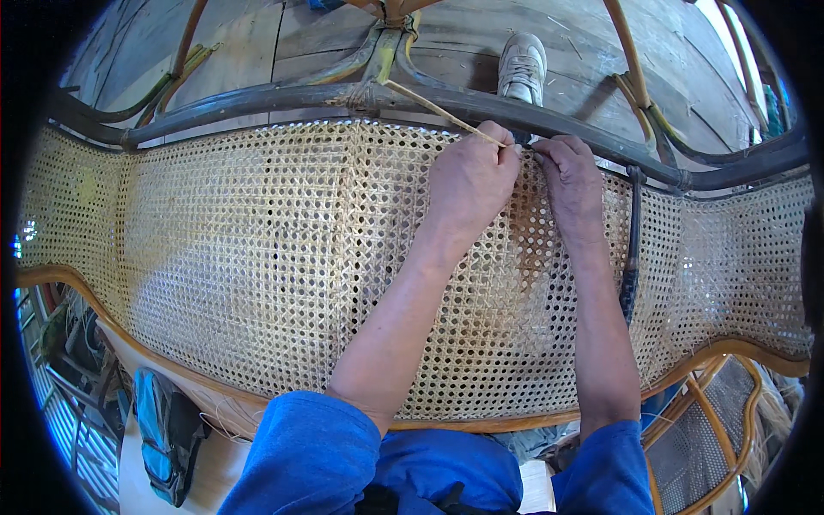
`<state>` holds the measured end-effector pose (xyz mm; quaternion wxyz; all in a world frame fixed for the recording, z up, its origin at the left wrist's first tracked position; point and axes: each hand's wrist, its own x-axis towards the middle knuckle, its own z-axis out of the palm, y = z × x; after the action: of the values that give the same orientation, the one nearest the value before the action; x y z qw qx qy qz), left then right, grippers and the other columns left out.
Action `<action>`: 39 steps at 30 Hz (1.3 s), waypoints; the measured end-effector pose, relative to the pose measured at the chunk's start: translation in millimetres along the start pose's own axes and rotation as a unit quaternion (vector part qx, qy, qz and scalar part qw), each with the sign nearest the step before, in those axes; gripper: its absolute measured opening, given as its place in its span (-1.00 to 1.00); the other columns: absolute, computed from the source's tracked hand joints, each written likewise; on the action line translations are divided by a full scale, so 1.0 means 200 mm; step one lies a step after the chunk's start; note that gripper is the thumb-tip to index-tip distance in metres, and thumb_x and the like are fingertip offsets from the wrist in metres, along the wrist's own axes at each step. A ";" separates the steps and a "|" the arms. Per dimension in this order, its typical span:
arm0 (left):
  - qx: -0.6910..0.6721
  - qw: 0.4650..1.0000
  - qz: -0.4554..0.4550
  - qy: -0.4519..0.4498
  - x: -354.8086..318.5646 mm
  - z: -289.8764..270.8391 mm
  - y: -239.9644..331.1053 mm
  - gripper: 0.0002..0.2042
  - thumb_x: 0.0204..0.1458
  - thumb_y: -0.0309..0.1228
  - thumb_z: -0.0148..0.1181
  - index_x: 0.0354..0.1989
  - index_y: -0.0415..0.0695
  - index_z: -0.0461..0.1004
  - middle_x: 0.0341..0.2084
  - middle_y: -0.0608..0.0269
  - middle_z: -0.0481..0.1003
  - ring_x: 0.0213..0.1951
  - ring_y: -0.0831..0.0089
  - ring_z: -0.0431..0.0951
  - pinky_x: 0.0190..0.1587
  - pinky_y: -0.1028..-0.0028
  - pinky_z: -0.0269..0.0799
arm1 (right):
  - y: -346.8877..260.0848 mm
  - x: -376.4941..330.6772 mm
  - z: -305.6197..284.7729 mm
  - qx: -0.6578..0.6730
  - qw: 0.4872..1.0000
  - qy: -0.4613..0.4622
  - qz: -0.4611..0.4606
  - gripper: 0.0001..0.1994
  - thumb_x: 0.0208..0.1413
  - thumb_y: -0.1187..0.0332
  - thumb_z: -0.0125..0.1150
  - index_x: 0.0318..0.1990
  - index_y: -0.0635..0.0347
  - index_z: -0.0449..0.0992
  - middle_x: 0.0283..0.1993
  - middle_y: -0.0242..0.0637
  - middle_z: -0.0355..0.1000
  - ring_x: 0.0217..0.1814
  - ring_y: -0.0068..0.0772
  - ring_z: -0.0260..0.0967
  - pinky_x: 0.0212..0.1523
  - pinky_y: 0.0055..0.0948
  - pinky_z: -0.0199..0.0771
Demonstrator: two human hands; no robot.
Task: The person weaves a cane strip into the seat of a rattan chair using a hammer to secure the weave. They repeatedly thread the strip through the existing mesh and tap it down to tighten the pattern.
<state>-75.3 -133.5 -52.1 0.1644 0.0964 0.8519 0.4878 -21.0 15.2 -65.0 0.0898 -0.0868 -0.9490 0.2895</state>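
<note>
A woven cane panel [257, 232] with a bent wooden frame lies across in front of me. At its far edge my left hand [476, 176] is closed, pinching a thin pale rattan strip [433, 107] that runs up and left to the dark frame rail [275, 97]. Close beside it, my right hand [573, 176] is also closed, thumb and fingers pinched at the panel's edge; what lies between them is too small to make out. Right of that hand, a dark hammer-like tool [633, 240] rests on the cane, its wrapped handle toward me.
Beyond the rail are bent rattan legs [631, 51] and a plank floor [455, 39], with a pale shoe [522, 70] standing on it. A teal and black bag [163, 433] lies at lower left. Another cane-panelled frame [745, 403] stands at lower right.
</note>
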 end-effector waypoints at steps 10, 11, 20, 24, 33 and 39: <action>-0.006 1.000 0.011 -0.010 0.00 -0.01 -0.01 -0.81 0.03 -0.31 0.17 -0.27 -0.17 0.52 -0.61 0.03 0.51 -0.53 0.22 0.54 -0.40 0.30 0.41 | 0.01 -0.02 0.02 0.005 0.999 0.037 -0.019 -0.81 -0.09 0.60 0.20 -0.29 0.15 0.57 -0.26 -0.23 0.47 -0.17 -0.17 0.39 -0.13 -0.33 0.41; -0.003 1.000 0.015 -0.006 0.00 -0.01 -0.01 -0.81 0.03 -0.31 0.17 -0.28 -0.17 0.52 -0.61 0.03 0.51 -0.54 0.22 0.54 -0.40 0.30 0.41 | 0.02 -0.02 0.02 0.003 0.999 0.037 -0.017 -0.80 -0.10 0.61 0.19 -0.29 0.14 0.57 -0.26 -0.23 0.47 -0.17 -0.17 0.39 -0.12 -0.33 0.41; 0.004 1.000 0.018 -0.003 0.01 0.00 -0.02 -0.80 0.02 -0.32 0.16 -0.28 -0.19 0.51 -0.62 0.04 0.50 -0.53 0.21 0.54 -0.39 0.30 0.41 | 0.05 -0.03 0.03 -0.003 0.999 0.028 -0.033 -0.76 -0.13 0.63 0.16 -0.28 0.13 0.56 -0.27 -0.24 0.46 -0.17 -0.16 0.38 -0.11 -0.30 0.41; -0.016 1.000 0.012 0.002 0.00 0.00 -0.02 -0.82 0.03 -0.32 0.16 -0.30 -0.18 0.50 -0.61 0.02 0.50 -0.51 0.19 0.54 -0.38 0.30 0.42 | 0.02 -0.03 0.04 -0.094 0.992 0.048 -0.063 -0.78 -0.11 0.59 0.16 -0.27 0.11 0.54 -0.24 -0.24 0.45 -0.18 -0.14 0.39 -0.12 -0.29 0.43; 0.039 0.999 0.003 0.022 0.01 0.01 0.01 -0.81 0.04 -0.30 0.13 -0.31 -0.16 0.51 -0.50 -0.02 0.54 -0.39 0.08 0.57 -0.29 0.24 0.44 | -0.02 0.01 -0.01 -0.188 0.973 -0.037 -0.132 -0.78 -0.09 0.48 0.10 -0.22 0.13 0.52 -0.18 -0.29 0.42 -0.07 -0.16 0.36 -0.10 -0.23 0.41; 0.072 0.997 -0.024 0.015 0.02 0.03 0.02 -0.81 0.05 -0.28 0.12 -0.32 -0.14 0.51 -0.54 0.00 0.53 -0.41 0.09 0.57 -0.30 0.23 0.44 | 0.06 -0.04 -0.07 -0.039 0.994 0.052 -0.088 -0.66 0.02 0.50 0.11 0.01 0.16 0.46 -0.02 -0.19 0.41 0.06 -0.18 0.35 0.04 -0.27 0.36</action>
<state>-76.4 -125.2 -51.5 0.1562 0.0808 0.8891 0.4227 -8.2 30.2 -60.5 0.1612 -0.0209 -0.9574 0.2387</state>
